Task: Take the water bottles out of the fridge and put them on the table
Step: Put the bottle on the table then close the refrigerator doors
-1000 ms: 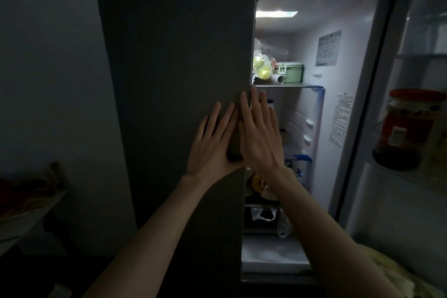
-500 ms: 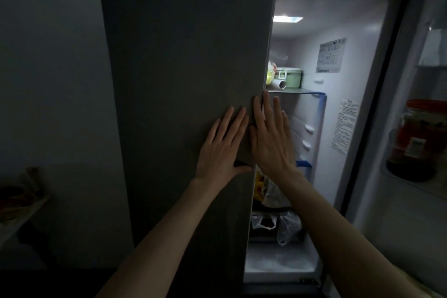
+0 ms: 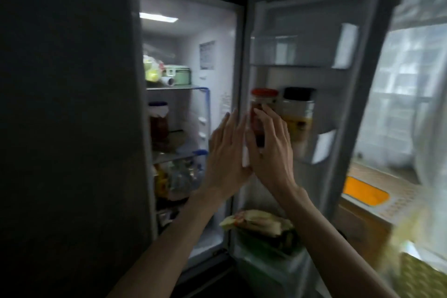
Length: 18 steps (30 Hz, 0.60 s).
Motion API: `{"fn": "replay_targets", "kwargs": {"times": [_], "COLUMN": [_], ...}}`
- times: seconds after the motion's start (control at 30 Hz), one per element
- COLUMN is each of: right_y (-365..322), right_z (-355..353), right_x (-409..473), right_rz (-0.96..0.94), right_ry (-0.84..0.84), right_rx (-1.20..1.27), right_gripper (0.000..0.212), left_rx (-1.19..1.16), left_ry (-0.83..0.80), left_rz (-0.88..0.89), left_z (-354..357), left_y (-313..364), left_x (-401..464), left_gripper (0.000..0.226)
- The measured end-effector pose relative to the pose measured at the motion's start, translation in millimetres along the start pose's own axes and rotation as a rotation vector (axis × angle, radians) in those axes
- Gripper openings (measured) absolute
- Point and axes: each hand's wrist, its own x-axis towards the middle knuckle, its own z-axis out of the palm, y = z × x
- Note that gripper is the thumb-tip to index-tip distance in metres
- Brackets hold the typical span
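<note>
Both hands have been shifted from the shut left door to the open right door's edge. Left hand (image 3: 226, 157) and right hand (image 3: 272, 152) are flat-fingered, holding nothing. Upright water bottles (image 3: 183, 176) are seen lower-left, nearer the left hand.

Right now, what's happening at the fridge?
A person stands at the fridge with its right door open. The left hand and right hand are raised side by side, fingers straight, holding nothing. Clear bottles sit blurred on a lit shelf inside; none is out yet.
</note>
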Motion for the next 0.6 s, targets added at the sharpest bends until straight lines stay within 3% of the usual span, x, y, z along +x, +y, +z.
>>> {"fn": "replay_targets", "kwargs": {"times": [0.17,0.3,0.47,0.6], "right_y": [48.2,91.5,124.0,130.8], "right_z": [-90.4,-133.4,-139.2,-127.2], "right_x": [-12.2,-15.3,-16.2,-18.3], "right_rz": [-0.022,0.034,0.099,0.268], "right_ry": [0.161,0.245,0.126,0.021], "right_rx": [-0.083,-0.184,-0.238,-0.201], "right_gripper": [0.040,0.040,0.046,0.060], "left_rx": [-0.198,-0.074,0.003,-0.052], "left_ry": [0.098,0.156,0.090,0.116], "left_rz": [0.163,0.221,0.245,0.233], "left_z": [49.6,67.3,78.8,66.4], "left_y": [83.0,119.0,131.4,131.7], "left_x": [13.8,17.0,19.2,27.6], "left_gripper": [0.080,0.072,0.067,0.060]}}
